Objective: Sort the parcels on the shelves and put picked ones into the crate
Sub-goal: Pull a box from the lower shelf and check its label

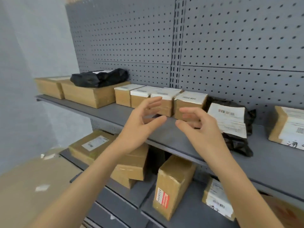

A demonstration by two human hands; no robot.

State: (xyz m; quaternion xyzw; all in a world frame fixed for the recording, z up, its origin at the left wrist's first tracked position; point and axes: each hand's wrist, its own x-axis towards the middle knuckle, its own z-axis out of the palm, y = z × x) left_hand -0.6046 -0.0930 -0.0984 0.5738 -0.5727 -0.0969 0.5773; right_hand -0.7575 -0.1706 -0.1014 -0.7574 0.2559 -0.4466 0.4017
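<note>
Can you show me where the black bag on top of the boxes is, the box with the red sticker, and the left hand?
Black plastic bag parcel (100,78), head view, middle of its crinkled top.
Brown cardboard box with red sticker (172,183), head view, its taped front face.
Left hand (139,124), head view, its palm.

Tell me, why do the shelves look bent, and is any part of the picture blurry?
Head view: the wide-angle lens bows the upper shelf and the pegboard toward the edges; the hands, left and right, show slight motion blur at the fingertips; the big brown box at lower left is soft; lighting is even, with no harsh glare.
</note>
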